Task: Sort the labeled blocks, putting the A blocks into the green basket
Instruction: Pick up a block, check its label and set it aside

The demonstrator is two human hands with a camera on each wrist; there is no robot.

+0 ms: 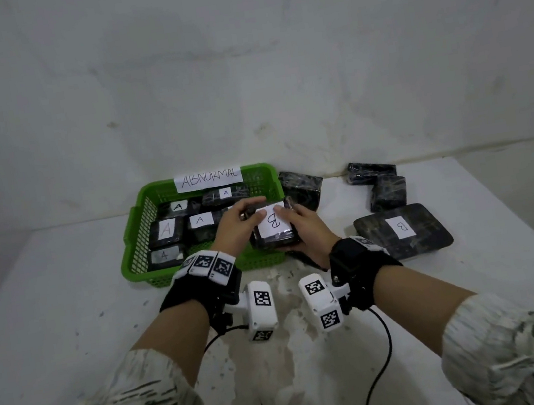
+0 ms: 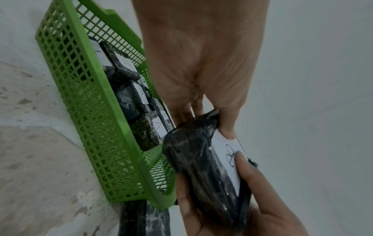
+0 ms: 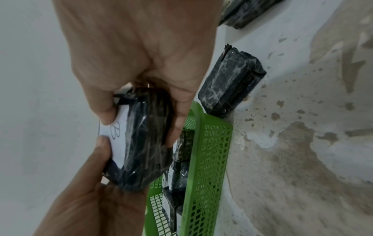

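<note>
Nearest, the left hand and right hand both grip one wrapped block labelled B, thumbs on its paper label, held up over the near right corner of the green basket; judging by that letter, it stays out. Inside the basket lie five A blocks; beyond and to the right, on the surface, a flat B block and three dark blocks with no label showing remain to check.
</note>
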